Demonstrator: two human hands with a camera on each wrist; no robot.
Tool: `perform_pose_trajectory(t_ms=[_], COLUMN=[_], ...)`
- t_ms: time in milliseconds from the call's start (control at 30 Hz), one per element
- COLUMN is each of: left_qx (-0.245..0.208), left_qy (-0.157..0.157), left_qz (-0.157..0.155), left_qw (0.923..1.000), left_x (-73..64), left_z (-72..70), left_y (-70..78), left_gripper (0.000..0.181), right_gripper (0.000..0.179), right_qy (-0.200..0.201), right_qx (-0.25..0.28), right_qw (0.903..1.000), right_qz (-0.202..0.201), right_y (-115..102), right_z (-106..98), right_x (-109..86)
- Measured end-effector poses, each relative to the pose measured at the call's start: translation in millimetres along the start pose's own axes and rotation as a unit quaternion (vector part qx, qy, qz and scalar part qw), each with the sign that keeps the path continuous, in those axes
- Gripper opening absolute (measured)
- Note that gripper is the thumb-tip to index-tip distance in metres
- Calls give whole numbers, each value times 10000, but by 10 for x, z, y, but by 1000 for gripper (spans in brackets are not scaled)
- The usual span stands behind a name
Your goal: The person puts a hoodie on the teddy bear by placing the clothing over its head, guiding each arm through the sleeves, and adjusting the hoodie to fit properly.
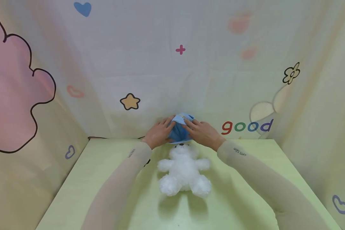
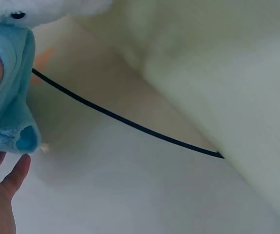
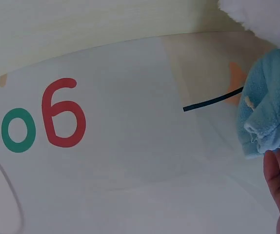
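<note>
A white teddy bear (image 1: 184,169) lies on its back with its legs toward me. At its head is a small light-blue fleece doll garment (image 1: 179,132), gathered into folds, its lower edge meeting the top of the bear's head. My left hand (image 1: 158,132) grips its left side, and my right hand (image 1: 204,132) pinches its upper right side. Up close in the left wrist view, the garment (image 2: 13,92) has a wide opening with skin showing in it and a small sleeve-like hole. In the right wrist view, fingertips (image 3: 271,161) touch the bunched fabric.
The pale green table (image 1: 103,182) ends at a printed cloth backdrop (image 1: 149,64), right behind the hands. Cloth also hangs along both sides. A thin black strip (image 2: 125,124) runs along the backdrop near the table's back edge.
</note>
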State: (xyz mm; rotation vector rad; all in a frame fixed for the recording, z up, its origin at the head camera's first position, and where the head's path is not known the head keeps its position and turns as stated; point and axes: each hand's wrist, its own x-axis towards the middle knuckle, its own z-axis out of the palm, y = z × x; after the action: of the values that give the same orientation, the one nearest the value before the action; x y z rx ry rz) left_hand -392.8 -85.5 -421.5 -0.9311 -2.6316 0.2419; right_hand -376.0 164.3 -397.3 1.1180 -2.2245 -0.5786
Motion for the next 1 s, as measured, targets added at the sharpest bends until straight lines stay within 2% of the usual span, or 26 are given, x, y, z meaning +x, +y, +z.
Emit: perform_pose_trajectory(t_ms=[167,400,600,667,900,1000], left_qx=[-113,75,96,180,1145,1155], left_qy=[77,278,77,-19,-170,-130], left_qz=[13,-135,-274,-267,-106,-111], left_qw=[9999,9995,9995,9995,9932,9932], left_x=[0,38,85,83,43,42], left_z=[124,265,356,405,594,629], left_y=[8,23,106,140,196,205], left_gripper=[82,78,73,72,71,68], right_gripper=[58,59,59,56,46,43], right_qy=[-207,-213,-523,-654,-850,-812], right_qx=[544,16,-247,-286,-66,36], right_qw=[9983,9995,9977,9967,9950,9949], right_qz=[96,229,362,387,530,606], right_y=[-7,4,-77,-132,-310,-359], right_z=[85,222,410,471,674,720], right_x=[-11,-8,-67,-103,-211,-216])
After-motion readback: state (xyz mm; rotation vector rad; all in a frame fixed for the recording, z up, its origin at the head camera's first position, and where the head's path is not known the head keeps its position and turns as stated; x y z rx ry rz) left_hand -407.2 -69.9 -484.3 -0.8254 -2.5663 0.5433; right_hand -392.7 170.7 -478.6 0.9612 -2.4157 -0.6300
